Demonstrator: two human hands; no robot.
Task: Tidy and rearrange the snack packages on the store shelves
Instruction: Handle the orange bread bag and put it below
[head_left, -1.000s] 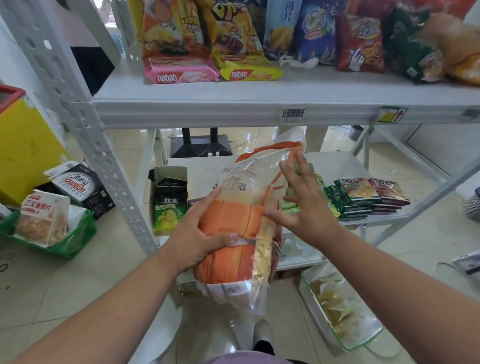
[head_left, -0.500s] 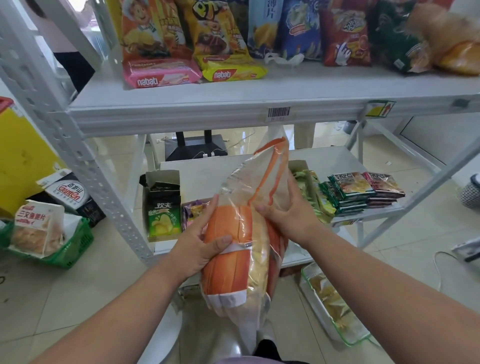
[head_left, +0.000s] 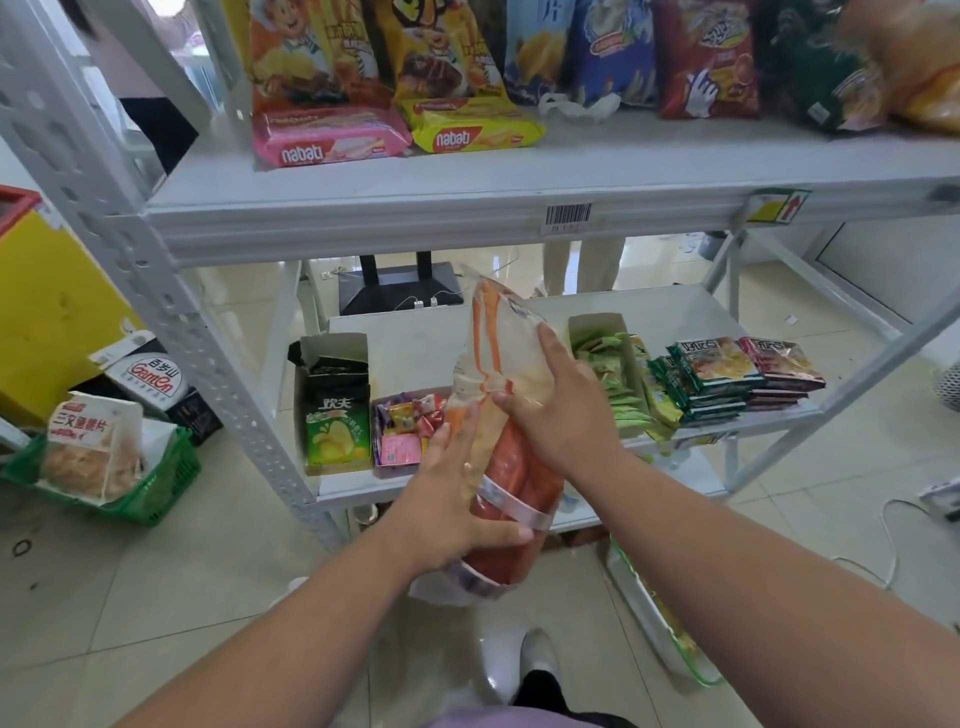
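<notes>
Nearest, in front of the lower shelf (head_left: 691, 306): left hand (head_left: 452, 501) wrapped round the bottom half of the orange snack bag (head_left: 511, 467), thumb across its white band, fingers extended up its left side. Just above, right hand (head_left: 558, 415) clasped over the bag's clear upper half, fingers curled onto the plastic. Bag held upright, tilted slightly, off the shelf and over its front edge. On the lower shelf, left of the bag: an open tray of small candies (head_left: 405, 431), then a green chip box (head_left: 335, 405) with its flap up. Right of the bag: green packets (head_left: 618, 384) in a carton, then stacked flat packs (head_left: 727, 379). Beyond and above the lower shelf, on the upper shelf (head_left: 467, 202): a pink wafer pack (head_left: 332, 140) and a yellow wafer pack (head_left: 472, 132) lying flat before a row of standing chip bags (head_left: 613, 52).
</notes>
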